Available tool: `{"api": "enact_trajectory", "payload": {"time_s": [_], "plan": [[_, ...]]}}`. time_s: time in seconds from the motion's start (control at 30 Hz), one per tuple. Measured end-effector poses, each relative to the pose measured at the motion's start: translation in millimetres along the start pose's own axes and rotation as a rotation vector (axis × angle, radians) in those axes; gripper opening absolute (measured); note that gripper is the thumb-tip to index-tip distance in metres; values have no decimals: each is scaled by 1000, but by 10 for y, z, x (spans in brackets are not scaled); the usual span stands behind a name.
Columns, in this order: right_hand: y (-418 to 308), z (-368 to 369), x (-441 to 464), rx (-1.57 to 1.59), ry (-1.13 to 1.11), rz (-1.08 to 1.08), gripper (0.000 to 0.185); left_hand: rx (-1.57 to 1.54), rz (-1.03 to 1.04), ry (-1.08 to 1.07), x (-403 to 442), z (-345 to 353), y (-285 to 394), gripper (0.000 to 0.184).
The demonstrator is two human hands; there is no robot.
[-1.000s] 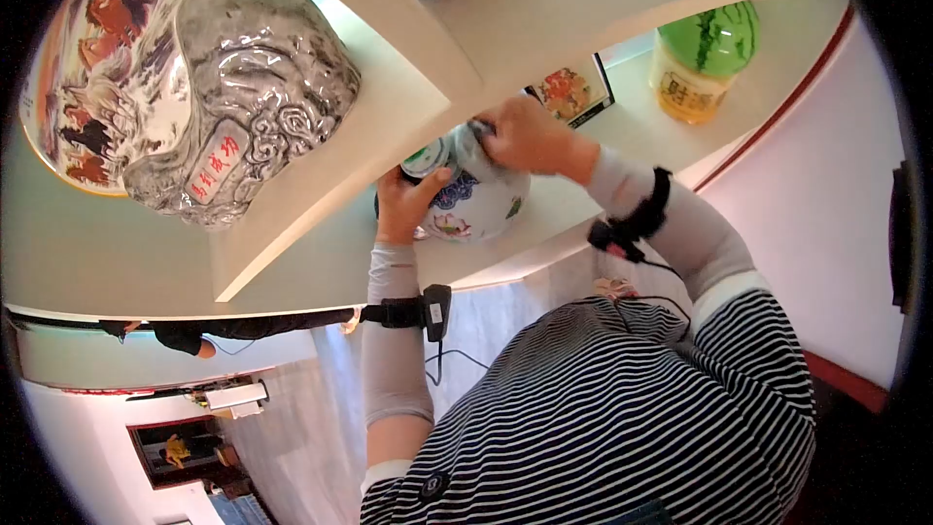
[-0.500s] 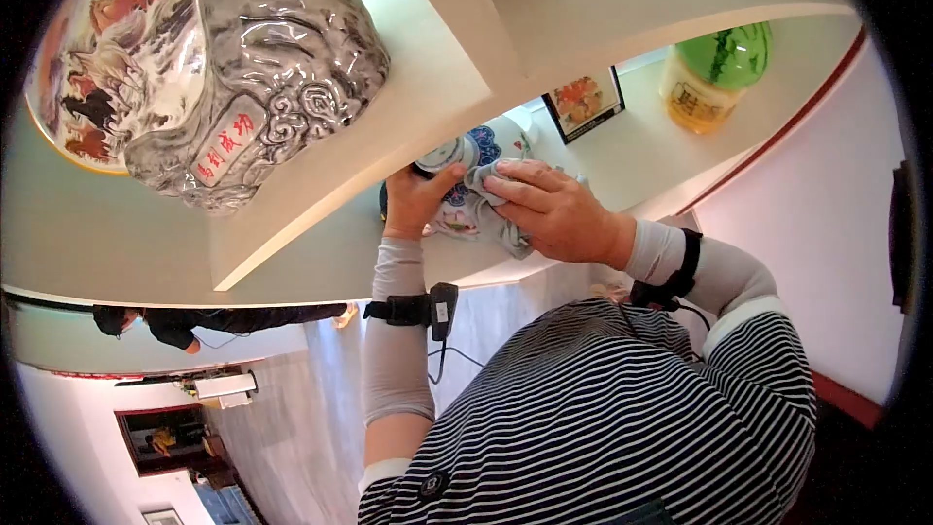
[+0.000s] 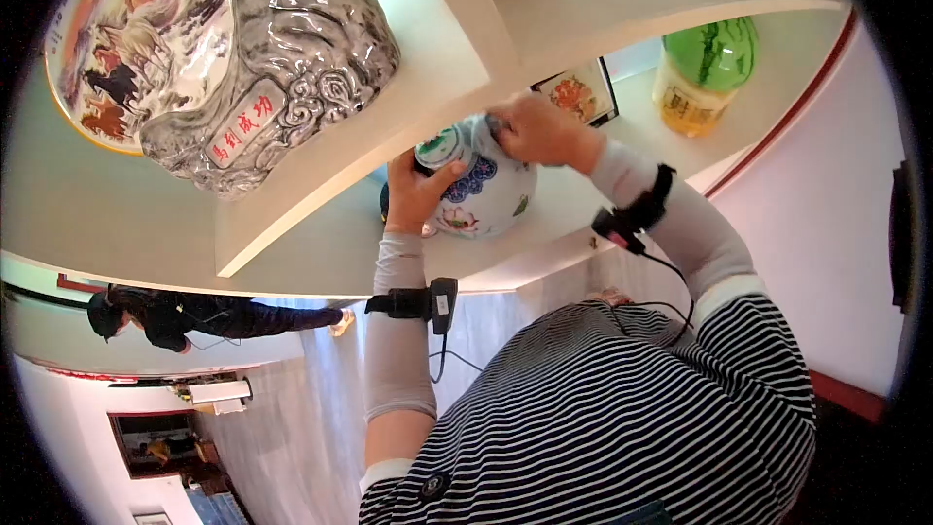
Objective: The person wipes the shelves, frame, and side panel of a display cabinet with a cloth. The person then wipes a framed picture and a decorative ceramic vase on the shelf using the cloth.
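A white porcelain jar [image 3: 496, 206], painted with blue scrollwork and a pink flower, stands tilted or turned on the shelf in front of me. My left hand [image 3: 414, 192] grips it near its round top [image 3: 439, 148], which has green on it; the thumb lies across the jar's shoulder. In my right hand [image 3: 549, 129] is a grey cloth [image 3: 476, 132], bunched against the far side of the jar's neck. The right fingers are somewhat blurred, and part of the cloth is hidden behind them.
A glossy grey ceramic ornament [image 3: 311, 68] with a horse-painted plate stands on the shelf at left. Behind my right hand are a framed flower picture [image 3: 581, 95] and a green-topped jar [image 3: 705, 78]. A curved shelf divider [image 3: 379, 146] runs close by. Another person [image 3: 214, 316] is at lower left.
My right hand has moved up and away from me with the cloth, from the jar's front to its neck, baring the painted body. My left hand keeps its hold.
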State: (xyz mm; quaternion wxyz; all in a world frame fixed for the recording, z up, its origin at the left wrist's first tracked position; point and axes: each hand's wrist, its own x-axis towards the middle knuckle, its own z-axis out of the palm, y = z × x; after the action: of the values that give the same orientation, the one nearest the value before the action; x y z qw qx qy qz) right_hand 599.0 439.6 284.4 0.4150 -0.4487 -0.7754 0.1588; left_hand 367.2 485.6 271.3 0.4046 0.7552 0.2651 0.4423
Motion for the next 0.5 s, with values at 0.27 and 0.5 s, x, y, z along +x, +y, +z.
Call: {"api": "enact_trajectory", "payload": {"time_s": [0.27,0.5], "plan": [[-370,174,-926,-263,174,-260,40,467,124,128,-84,46,183,60],[129,253,-1281,60,280,22,29,700,-51,380,-82,433,535,59]]}}
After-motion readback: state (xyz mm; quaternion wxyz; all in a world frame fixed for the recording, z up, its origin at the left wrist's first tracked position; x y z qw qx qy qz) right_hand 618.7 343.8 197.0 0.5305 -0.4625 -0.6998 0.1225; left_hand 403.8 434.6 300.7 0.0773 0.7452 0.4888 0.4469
